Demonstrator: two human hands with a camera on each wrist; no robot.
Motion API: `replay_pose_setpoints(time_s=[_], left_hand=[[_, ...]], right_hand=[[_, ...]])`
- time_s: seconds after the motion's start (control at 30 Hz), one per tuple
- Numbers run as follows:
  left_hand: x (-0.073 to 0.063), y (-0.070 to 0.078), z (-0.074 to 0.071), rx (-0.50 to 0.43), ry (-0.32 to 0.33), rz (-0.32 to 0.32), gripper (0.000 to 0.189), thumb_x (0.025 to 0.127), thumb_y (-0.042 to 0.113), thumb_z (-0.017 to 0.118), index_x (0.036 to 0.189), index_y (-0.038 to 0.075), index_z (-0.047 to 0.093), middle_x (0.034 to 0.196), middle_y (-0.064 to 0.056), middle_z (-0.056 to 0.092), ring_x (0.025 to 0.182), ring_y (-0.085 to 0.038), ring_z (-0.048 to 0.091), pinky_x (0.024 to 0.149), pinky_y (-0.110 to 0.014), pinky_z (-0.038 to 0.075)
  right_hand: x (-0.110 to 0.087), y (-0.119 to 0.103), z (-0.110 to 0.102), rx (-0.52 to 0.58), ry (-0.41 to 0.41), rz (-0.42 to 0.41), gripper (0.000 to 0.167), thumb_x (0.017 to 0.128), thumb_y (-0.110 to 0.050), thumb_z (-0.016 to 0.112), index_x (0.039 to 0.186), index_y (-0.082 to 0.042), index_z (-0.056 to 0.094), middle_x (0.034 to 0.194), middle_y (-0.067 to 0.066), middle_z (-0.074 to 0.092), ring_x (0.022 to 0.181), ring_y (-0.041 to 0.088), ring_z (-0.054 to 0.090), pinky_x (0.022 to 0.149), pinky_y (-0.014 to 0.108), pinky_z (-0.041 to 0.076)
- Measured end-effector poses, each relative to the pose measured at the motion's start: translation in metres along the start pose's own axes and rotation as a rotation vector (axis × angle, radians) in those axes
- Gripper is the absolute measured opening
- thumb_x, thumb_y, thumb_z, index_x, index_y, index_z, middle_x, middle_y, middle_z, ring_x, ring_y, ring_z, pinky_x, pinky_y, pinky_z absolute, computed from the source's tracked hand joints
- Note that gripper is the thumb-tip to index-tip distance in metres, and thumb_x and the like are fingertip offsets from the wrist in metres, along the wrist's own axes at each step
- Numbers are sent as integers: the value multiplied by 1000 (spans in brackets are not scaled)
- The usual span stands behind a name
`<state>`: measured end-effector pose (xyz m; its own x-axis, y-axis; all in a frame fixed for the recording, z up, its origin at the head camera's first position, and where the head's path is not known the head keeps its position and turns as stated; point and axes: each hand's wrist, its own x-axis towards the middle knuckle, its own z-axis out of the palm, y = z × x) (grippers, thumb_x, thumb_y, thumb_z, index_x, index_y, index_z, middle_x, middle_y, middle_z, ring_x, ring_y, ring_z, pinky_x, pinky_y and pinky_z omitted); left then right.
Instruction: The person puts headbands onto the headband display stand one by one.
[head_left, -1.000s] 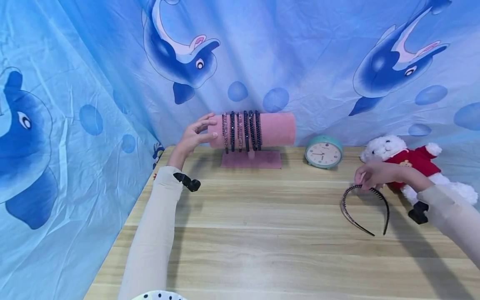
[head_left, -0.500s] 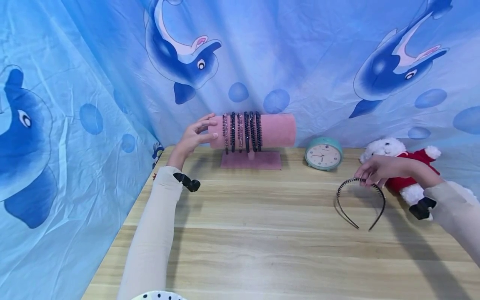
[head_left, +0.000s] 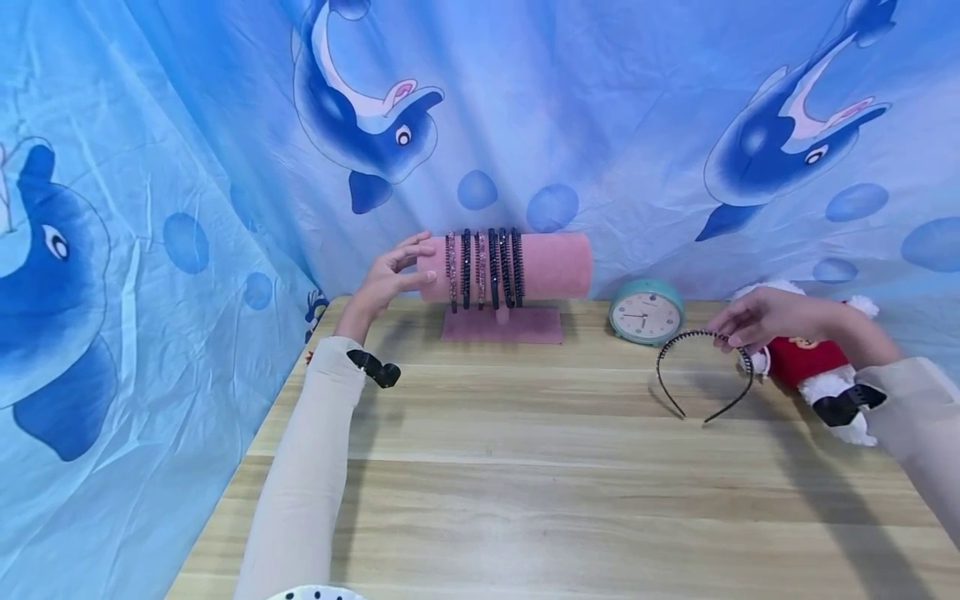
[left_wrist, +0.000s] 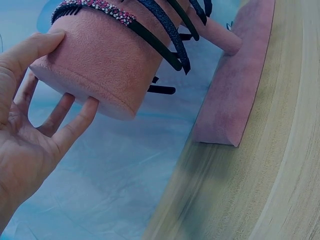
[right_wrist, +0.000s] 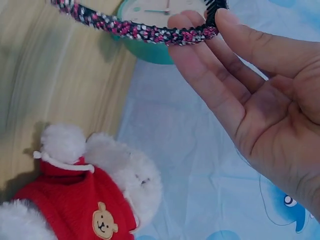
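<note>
My left hand point(head_left: 384, 279) grips the left end of a pink plush headband stand point(head_left: 557, 265). In the left wrist view its thumb lies on the roll's side and the other fingertips touch the end. Several dark and pink sparkly headbands point(head_left: 481, 271) hang round the roll's left half and middle. On the right, my right hand point(head_left: 765, 321) pinches a toothed headband point(head_left: 660, 371) at its top, holding it over the table with both tips pointing down. Pink, white and black beads cover this headband in the right wrist view.
A green round alarm clock point(head_left: 647, 312) stands right of the stand. Behind the right hand lies a white plush bear point(head_left: 810, 363) in red clothing, partly hidden. A blue dolphin curtain point(head_left: 600, 100) hangs behind the wooden table point(head_left: 510, 467).
My right hand has carried the headband leftward and upward in the head view, away from the bear and nearer the clock. The left hand stays on the stand's end.
</note>
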<state>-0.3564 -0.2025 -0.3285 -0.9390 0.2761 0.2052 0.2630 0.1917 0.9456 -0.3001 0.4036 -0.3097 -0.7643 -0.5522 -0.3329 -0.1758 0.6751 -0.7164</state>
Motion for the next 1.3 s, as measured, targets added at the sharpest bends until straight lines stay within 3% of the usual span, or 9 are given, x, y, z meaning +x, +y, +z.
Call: replay_pose_setpoints(time_s=[0.33, 0.57, 0.8, 1.07, 1.3], left_hand=[[0, -4, 2, 1, -5, -23, 50, 90, 8, 76, 137, 4, 60, 166, 8, 33, 150, -30, 36, 116, -47, 46], [0, -4, 1, -9, 11, -14, 48, 90, 6, 76, 135, 3, 61, 166, 7, 34, 149, -28, 38, 111, -44, 51], [1, -4, 0, -26, 5, -8, 46, 90, 3, 75, 134, 3, 62, 166, 6, 34, 147, -28, 40, 106, -39, 55], [2, -4, 0, -22, 2, -1, 46, 90, 4, 75, 134, 3, 62, 166, 6, 33, 148, -29, 39, 106, -40, 55], [1, -4, 1, -27, 14, -2, 47, 89, 3, 75, 134, 2, 62, 166, 5, 33, 147, -29, 39, 104, -40, 56]], right_hand=[[-7, -3, -6, 17, 136, -2, 44, 97, -3, 65, 135, 13, 53, 108, -7, 76, 94, 11, 74, 81, 34, 65], [-4, -19, -4, 22, 220, -5, 50, 96, -6, 67, 140, 13, 49, 108, -9, 76, 95, 10, 74, 81, 32, 65], [6, -37, -3, -7, 366, 64, 52, 98, -17, 69, 144, -1, 53, 114, -7, 76, 95, 4, 71, 84, 23, 60], [23, -52, 3, 68, 478, 2, 51, 99, -20, 69, 143, 1, 54, 102, -18, 75, 93, 1, 71, 81, 20, 62], [40, -69, 8, 180, 607, -52, 49, 96, -22, 72, 138, 0, 59, 91, -20, 75, 86, 0, 72, 75, 19, 63]])
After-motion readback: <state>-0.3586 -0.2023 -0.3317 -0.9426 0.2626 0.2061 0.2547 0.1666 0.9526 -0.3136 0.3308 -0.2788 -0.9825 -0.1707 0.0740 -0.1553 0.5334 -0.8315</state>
